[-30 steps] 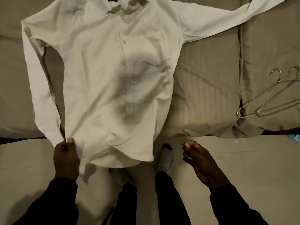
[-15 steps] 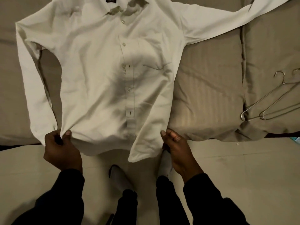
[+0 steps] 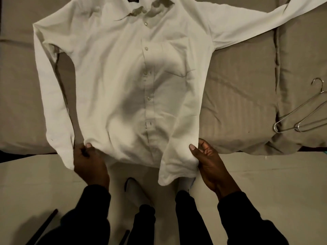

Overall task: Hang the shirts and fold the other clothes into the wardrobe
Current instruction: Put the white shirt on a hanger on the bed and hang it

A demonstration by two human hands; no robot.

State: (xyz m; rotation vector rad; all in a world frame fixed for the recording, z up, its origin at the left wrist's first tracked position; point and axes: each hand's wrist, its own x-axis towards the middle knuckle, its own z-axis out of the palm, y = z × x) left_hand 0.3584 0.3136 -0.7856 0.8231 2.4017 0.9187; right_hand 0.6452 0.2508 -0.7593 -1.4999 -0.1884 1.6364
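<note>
A bedroom: a bed (image 3: 238, 96) with taupe bedding, wire hangers (image 3: 300, 119).

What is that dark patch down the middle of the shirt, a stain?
Head view: likely a shadow, not a stain, soft-edged on the white button-up shirt, probably cast by the person leaning over; dim warm light throughout; wide-angle lens bends the tan bed's edge.

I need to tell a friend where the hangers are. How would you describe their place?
Find the white shirt spread across the tan bed. To its right, past the seam in the bedding, two thin metal wire hangers lie side by side near the picture's right edge. They are the only shiny metal things on the bed.
</note>
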